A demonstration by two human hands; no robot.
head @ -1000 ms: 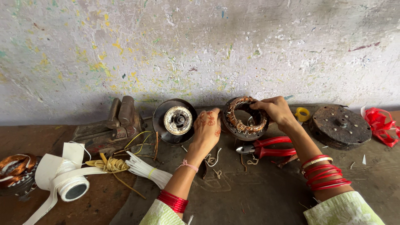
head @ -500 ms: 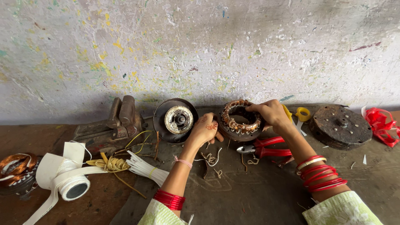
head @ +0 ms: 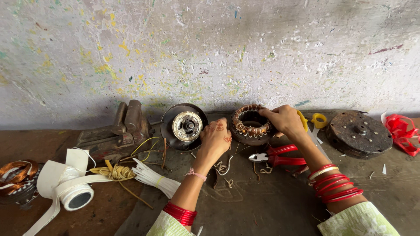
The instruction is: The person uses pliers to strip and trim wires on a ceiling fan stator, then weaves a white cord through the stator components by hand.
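Work surface: dark, stained bench (head: 262, 209) running along a paint-flecked wall (head: 210, 52).
Thing in hand: round motor core wound with copper coils (head: 250, 124), propped at the back edge of the bench, just right of centre, against the foot of the wall.
Left hand (head: 215, 139): laid against the left side of the motor core, fingers loosely curled; it steadies and pinches nothing that can be seen.
Right hand (head: 284, 120): over the upper right rim of the core, fingertips drawn together on the windings. What lies between them is too small to tell.
State of work: copper windings sit all round the ring, so winding appears largely done. Short wire offcuts (head: 223, 168) lie on the bench in front of the core. Judged as a finishing stage on the coils; the core is not joined to any housing part.
Tools: red-handled pliers (head: 280, 156) lying unused just in front of the core; yellow-handled scissors (head: 316, 124) beside the right wrist.
Left of core: round housing with a bearing hub (head: 186, 126), touching or almost touching the left hand; bench vice (head: 120, 129) further left.
Right end: dark round cover plate (head: 358, 133); red ribbon (head: 402, 131) at the far right edge.
Left end: roll of white tape (head: 70, 188), white strips (head: 153, 177), yellow wire bundle (head: 116, 171), loose copper coil (head: 15, 172) at the left edge.
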